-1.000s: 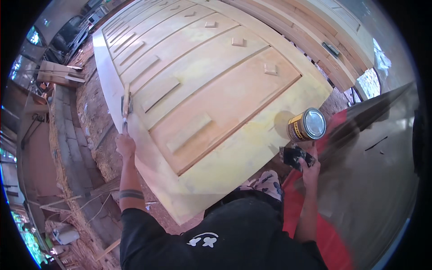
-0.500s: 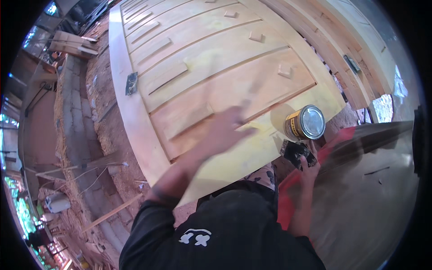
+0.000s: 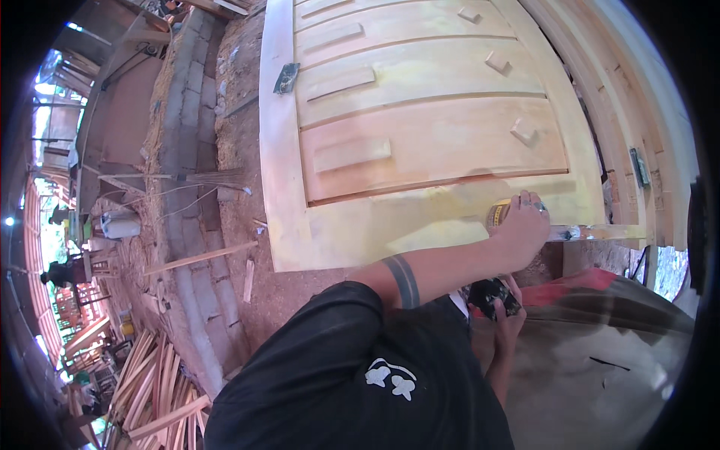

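Note:
A pale wooden panelled door lies flat before me, with small wooden blocks resting on its panels. Near its close right corner stands a metal can with a yellow and dark label. My left hand reaches across to the right, its fingers curled over the can's top, hiding much of the lid. Lower down, beneath the left forearm, my right hand grips a black, pale-speckled pad near the door's front edge. The forearm partly covers the pad.
A dark, flat scrap lies on the door's left edge; a similar one rests on long boards at right. A brown and red sheet spreads at lower right. Left are a block wall and a timber pile.
My left hand has swung right from above the door onto the can. My right hand keeps the black pad, now partly under my left forearm. The view has turned, shifting the door rightward.

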`<state>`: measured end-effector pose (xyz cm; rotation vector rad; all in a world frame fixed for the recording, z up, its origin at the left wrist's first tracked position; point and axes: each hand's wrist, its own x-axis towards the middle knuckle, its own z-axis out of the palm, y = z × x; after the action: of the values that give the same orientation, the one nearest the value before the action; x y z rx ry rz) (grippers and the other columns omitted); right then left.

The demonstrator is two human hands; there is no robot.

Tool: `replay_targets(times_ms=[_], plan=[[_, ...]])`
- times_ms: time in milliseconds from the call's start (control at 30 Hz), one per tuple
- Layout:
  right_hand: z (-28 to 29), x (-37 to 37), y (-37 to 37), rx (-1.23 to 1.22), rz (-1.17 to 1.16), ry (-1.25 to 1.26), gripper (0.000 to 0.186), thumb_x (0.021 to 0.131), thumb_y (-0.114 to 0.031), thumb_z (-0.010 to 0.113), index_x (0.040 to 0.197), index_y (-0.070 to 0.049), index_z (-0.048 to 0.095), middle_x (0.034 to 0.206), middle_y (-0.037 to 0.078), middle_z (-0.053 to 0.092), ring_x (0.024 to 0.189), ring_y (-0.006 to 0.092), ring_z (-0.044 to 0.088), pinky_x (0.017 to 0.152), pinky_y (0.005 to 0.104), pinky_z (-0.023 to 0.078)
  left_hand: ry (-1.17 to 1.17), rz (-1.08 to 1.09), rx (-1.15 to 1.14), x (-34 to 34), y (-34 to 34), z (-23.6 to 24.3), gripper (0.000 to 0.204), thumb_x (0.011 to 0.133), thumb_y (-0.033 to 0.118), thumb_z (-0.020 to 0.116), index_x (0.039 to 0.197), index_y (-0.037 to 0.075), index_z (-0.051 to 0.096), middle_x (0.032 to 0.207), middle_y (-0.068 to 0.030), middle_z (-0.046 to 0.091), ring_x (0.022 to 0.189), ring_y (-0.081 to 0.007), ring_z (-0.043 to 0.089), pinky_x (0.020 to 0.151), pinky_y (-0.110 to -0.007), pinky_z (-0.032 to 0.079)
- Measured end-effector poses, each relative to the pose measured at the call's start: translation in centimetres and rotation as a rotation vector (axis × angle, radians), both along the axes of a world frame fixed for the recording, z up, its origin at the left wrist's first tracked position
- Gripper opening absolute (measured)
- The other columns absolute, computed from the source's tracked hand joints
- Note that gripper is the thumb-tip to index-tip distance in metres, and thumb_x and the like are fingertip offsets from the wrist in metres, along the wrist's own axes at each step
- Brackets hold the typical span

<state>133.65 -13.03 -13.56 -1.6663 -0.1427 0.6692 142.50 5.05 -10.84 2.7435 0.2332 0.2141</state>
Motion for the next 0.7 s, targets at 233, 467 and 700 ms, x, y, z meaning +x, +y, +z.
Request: replay_targets(times_ms=[233, 467, 700], plan=[[1.9, 3.4, 0.3, 0.127, -0.001, -0.079, 0.053, 0.082, -0.007, 0.062, 0.131, 0.007, 0.045, 0.126, 0.018, 0.054, 0.118, 0.0238, 0.050, 0.102, 0.0339, 0.036, 0.166, -0.071, -0.014, 0.7, 0.4, 4.4, 0.047, 0.058, 0.014, 0.072, 0.099, -0.007, 0.060, 0.111, -0.0271, 0.052, 0.109, -0.0371, 0.049, 0.087, -0.043, 0.043], [2.5, 3.3, 0.4, 0.074, -0.016, -0.104, 0.050, 0.082, -0.006, 0.063, 0.128, 0.006, 0.049, 0.123, 0.016, 0.056, 0.116, 0.0223, 0.051, 0.100, 0.0336, 0.038, 0.134, -0.120, -0.207, -1.4, 5.0, 8.4, 0.048, 0.060, 0.026, 0.073, 0.098, -0.001, 0.061, 0.091, -0.0188, 0.059, 0.091, -0.0333, 0.056, 0.081, -0.043, 0.042], [3.4, 3.4, -0.1, 0.044, -0.179, -0.050, 0.032, 0.084, -0.002, 0.061, 0.115, 0.005, 0.059, 0.106, 0.010, 0.064, 0.098, 0.0153, 0.060, 0.090, 0.0288, 0.046, 0.277, 0.107, -0.434, -9.4, 13.6, 3.2, 0.047, 0.066, 0.031, 0.072, 0.098, 0.000, 0.059, 0.073, -0.0138, 0.065, 0.065, -0.0299, 0.064, 0.063, -0.039, 0.050]])
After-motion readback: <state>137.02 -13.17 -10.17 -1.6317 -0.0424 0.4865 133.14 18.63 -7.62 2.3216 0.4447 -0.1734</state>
